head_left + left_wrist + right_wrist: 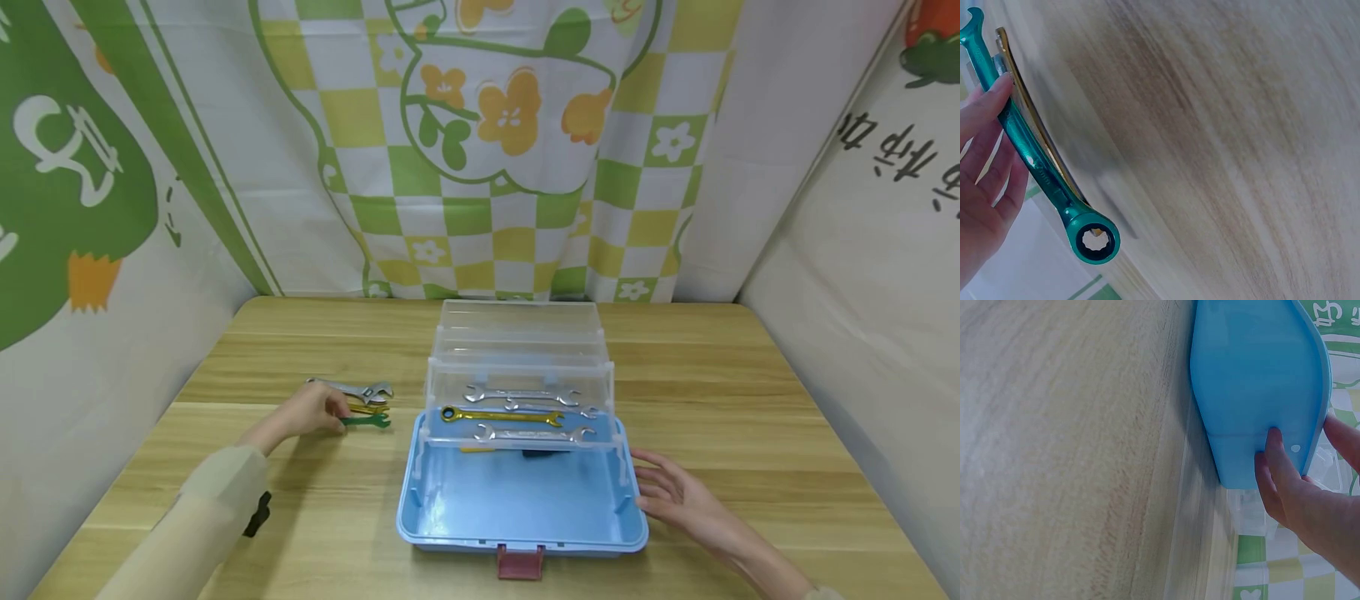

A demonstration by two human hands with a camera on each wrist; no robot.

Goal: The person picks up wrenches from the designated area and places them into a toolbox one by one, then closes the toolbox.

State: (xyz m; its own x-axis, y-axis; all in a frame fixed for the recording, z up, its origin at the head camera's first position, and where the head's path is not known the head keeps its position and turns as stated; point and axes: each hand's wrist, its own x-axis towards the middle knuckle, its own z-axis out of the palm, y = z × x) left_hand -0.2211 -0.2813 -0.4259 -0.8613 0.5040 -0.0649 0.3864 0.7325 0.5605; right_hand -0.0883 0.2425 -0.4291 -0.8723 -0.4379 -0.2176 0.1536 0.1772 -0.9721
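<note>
Head: green wrench [367, 421] sits left of blue toolbox [517, 504]. Gold wrench [369, 409] alongside could snag if both lift together. Left hand [311, 408] reaches forward.

Left wrist: pinch nearer the jaw end, thumb before, fingers behind; off-centre hold might let green wrench swivel.

Right wrist: overpressing could shift toolbox; right hand [1307, 500], fingers extended, touches its side, gripping nothing.

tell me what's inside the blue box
Wrenches in the clear trays; below, an orange bit and a black bit poke out; the trays cover the rest.
</note>
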